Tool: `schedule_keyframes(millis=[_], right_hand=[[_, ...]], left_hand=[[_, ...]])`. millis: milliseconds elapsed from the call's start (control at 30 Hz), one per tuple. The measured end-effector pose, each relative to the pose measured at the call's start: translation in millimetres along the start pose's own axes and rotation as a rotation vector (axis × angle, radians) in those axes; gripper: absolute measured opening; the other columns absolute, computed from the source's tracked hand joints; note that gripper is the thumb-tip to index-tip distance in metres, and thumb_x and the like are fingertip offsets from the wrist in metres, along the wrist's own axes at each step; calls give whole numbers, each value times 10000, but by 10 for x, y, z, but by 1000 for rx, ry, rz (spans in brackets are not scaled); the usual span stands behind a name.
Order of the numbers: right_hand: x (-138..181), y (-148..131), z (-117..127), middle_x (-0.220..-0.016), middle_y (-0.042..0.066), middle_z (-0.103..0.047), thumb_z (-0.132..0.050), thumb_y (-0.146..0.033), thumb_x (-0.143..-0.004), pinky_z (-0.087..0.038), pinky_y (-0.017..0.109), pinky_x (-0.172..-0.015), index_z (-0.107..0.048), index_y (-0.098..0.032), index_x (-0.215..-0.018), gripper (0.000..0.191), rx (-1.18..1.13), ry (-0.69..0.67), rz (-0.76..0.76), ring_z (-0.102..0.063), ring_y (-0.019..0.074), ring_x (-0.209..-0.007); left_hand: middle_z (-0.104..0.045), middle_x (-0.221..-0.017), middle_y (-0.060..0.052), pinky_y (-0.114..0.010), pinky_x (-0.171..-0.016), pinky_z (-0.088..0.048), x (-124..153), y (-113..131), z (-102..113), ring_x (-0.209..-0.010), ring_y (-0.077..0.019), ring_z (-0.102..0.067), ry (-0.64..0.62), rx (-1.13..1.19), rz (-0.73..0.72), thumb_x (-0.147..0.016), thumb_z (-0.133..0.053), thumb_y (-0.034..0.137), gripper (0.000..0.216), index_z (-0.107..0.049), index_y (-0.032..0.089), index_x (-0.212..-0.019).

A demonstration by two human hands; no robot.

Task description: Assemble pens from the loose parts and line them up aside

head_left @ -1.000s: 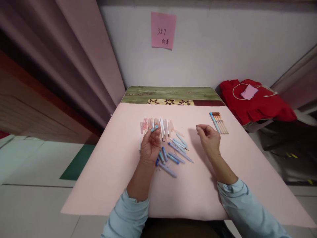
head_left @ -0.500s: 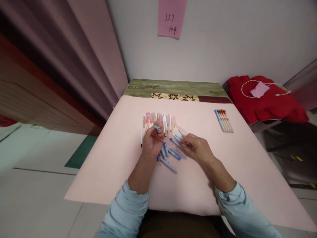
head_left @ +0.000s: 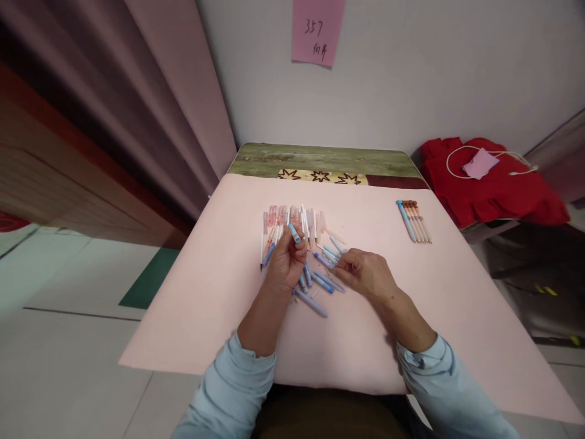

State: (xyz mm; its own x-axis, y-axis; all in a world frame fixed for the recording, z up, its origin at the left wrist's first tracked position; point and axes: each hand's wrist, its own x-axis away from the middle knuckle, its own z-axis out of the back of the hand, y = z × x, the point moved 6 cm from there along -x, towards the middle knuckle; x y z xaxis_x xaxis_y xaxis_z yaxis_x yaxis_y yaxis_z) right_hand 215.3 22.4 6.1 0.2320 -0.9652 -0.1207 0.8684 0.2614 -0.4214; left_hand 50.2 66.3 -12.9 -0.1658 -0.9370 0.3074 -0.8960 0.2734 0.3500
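A heap of loose pens and pen parts (head_left: pixel 315 274), blue and pink, lies in the middle of a pink table cover (head_left: pixel 219 305). My left hand (head_left: pixel 286 262) is closed round a blue pen (head_left: pixel 295 233), its teal end sticking up past the fingers. My right hand (head_left: pixel 365 274) rests on the right side of the heap with fingertips pinched on a thin pen part (head_left: pixel 336 259) I cannot make out clearly. A row of pink and white pens (head_left: pixel 292 221) lies just beyond my left hand.
A neat row of several pens (head_left: pixel 414 221) lies at the far right of the cover. Beyond the cover shows a green patterned tabletop (head_left: pixel 320 161). A red cloth (head_left: pixel 493 183) with a white cord and pink note sits at right. A pink note (head_left: pixel 317 30) hangs on the wall.
My right hand came down from the air at right onto the heap and pinched a piece there. My left hand kept its pen, tilting it slightly.
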Motion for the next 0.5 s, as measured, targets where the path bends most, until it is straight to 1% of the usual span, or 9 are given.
schedule_keyframes(millis=[100, 167, 233, 333, 433, 500], right_hand=[[-25, 25, 21, -789, -15, -662, -608, -310, -858, -358, 239, -602, -700, -243, -837, 116, -29, 112, 10, -585, 119, -661], [-56, 23, 3, -888, -11, -680, -582, -281, -877, -374, 237, -618, -708, -260, -915, 132, -8, 155, 29, -608, 121, -714], [-99, -9, -46, -961, -14, -681, -566, -278, -896, -382, 232, -622, -711, -279, -942, 152, 20, 144, 66, -624, 122, -768], [-165, -94, -119, -994, -12, -678, -541, -272, -919, -384, 228, -618, -716, -297, -955, 181, 82, 85, 123, -631, 123, -809], [-222, -174, -148, -974, -1, -679, -521, -290, -933, -376, 236, -600, -726, -301, -954, 206, 178, 46, 123, -629, 131, -787], [-259, -218, -150, -955, 5, -682, -526, -306, -930, -370, 244, -590, -735, -302, -947, 210, 232, 37, 109, -628, 136, -754]], left_hand=[[-597, -657, 3, -76, -393, -382, -4, -27, 10, -466, -12, -491, 13, -11, 13, -927, -565, 247, 206, -597, 110, -777], [-598, -657, 1, -74, -398, -392, -11, -39, 15, -470, -12, -499, 14, -11, 18, -934, -552, 240, 208, -595, 107, -780], [-602, -664, -3, -72, -405, -405, -22, -42, 25, -481, -14, -515, 16, -5, 17, -939, -540, 227, 208, -590, 105, -778], [-620, -699, -8, -65, -433, -440, -37, -35, 40, -499, -13, -541, 21, -5, 8, -942, -531, 210, 188, -595, 102, -802], [-644, -753, -25, -56, -467, -474, -36, -35, 40, -515, -7, -563, 16, 17, 15, -965, -476, 184, 194, -605, 87, -857], [-663, -793, -44, -55, -483, -493, -22, -56, 36, -531, -10, -584, 15, 51, 51, -976, -438, 162, 206, -605, 79, -889]])
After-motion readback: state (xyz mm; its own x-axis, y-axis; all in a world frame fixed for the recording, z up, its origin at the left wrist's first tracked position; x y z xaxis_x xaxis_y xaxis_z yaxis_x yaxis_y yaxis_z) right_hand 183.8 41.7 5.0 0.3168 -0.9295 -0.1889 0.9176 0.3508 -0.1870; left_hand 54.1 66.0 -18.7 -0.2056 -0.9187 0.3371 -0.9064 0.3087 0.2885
